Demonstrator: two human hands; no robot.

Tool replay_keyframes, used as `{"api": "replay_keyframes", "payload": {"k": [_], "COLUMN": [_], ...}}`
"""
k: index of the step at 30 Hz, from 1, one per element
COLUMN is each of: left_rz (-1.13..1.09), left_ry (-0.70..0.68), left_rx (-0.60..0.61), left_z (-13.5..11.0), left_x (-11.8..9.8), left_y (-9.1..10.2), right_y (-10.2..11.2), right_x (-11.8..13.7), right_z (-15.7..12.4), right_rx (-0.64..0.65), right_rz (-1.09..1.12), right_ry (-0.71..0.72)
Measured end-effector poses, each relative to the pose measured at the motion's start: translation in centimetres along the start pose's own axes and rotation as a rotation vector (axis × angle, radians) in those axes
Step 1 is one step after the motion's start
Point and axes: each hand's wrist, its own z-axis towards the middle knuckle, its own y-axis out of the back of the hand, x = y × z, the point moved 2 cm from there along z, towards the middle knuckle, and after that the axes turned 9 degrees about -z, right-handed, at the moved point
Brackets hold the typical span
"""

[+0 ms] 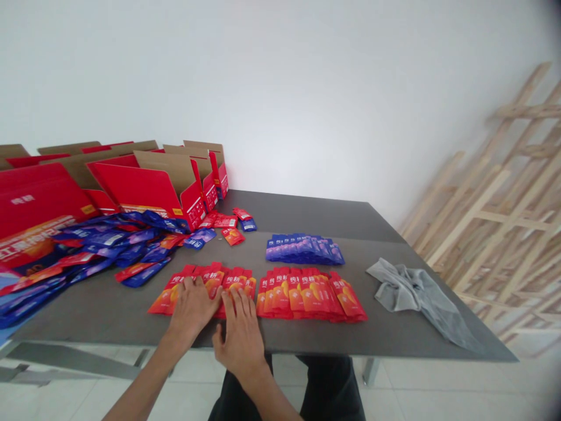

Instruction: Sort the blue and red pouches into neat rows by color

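Both my hands rest on a row of overlapping red-orange sachets [213, 279] near the table's front edge. My left hand [193, 304] lies over the left part of this row, fingers spread on the sachets. Beside it, my right hand [240, 330] has its fingers stretched out over the row's right part, thumb apart. The hands partly cover the packets beneath. Just to the right, a second fanned row of red-orange sachets [302, 292] lies flat. Behind that is a fanned row of blue-purple sachets [302, 248].
A mixed heap of blue and red sachets [127, 240] lies at the left, before open red cartons [144, 184]. Several loose sachets [225, 221] lie near the cartons. A crumpled grey translucent bag [398, 286] is on the grey table [307, 216] at right. Wooden frames [495, 216] lean against the wall.
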Motion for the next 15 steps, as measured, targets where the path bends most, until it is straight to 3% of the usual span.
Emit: {"api": "replay_keyframes", "payload": {"k": [15], "left_rz": [-0.175], "left_ry": [-0.031], "left_rx": [-0.051], "left_z": [-0.9], "left_x": [0.3], "left_y": [-1.2], "right_y": [-0.4], "right_x": [-0.1], "right_z": [0.1], "right_rx": [0.006], "right_rz": [-0.03], "right_ry": [-0.013]}}
